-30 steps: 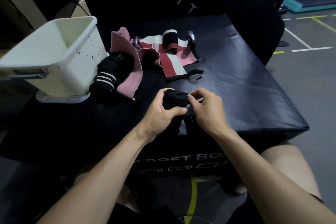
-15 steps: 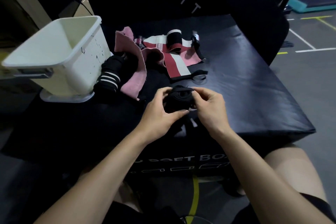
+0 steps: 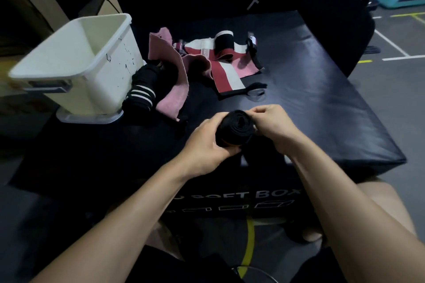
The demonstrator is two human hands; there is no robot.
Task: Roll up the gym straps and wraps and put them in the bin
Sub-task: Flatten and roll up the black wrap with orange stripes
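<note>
You sit at a black padded soft box point(image 3: 322, 103) with a smooth, faintly glossy top; grey floor with painted lines shows at 2 o'clock. At 10 o'clock stands an open, scuffed white plastic bin point(image 3: 76, 64). Toward 12 lie a black wrap with white stripes point(image 3: 140, 94), a soft pink band point(image 3: 174, 85) and a red-and-white strap point(image 3: 225, 71). Your left hand point(image 3: 207, 142) curls round the black rolled wrap point(image 3: 236, 128) at centre; your right hand point(image 3: 273, 124) pinches its end.

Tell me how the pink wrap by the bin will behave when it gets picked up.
The pink wrap is probably floppy: it lies folded and draped over the black striped wrap. It looks like thin fabric, so likely light. Lifted by one end, it would probably unfold and dangle.
</note>
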